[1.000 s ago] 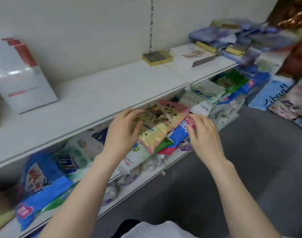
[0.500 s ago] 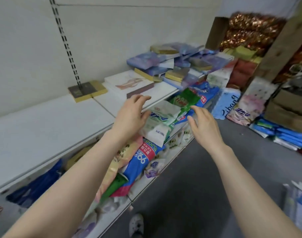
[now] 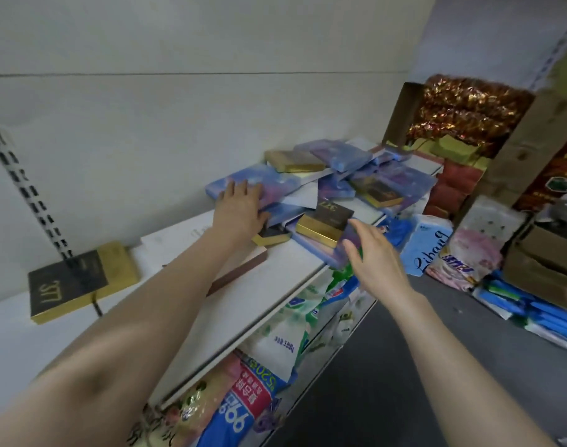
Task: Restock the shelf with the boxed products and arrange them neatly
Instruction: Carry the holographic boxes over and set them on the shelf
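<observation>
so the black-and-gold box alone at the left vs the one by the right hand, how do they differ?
The left box lies flat on bare shelf, apart from the pile; the right box sits tilted atop a blue box. No hand is near the left box; the right hand is close beside the right box. Both share black tops and gold sides.

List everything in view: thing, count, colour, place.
Shelf: one, white, centre.
Lone box: one, black and gold, shelf left.
Box pile: many, blue-purple and gold, jumbled at shelf right.
White box: one, brown edge, under left arm.
Bags: many, mixed colours, lower shelf.
Floor packs: several, blue and pink, right.
Cartons: brown, far right.
Left hand: flat on blue box.
Right hand: open, near pile's front.
</observation>
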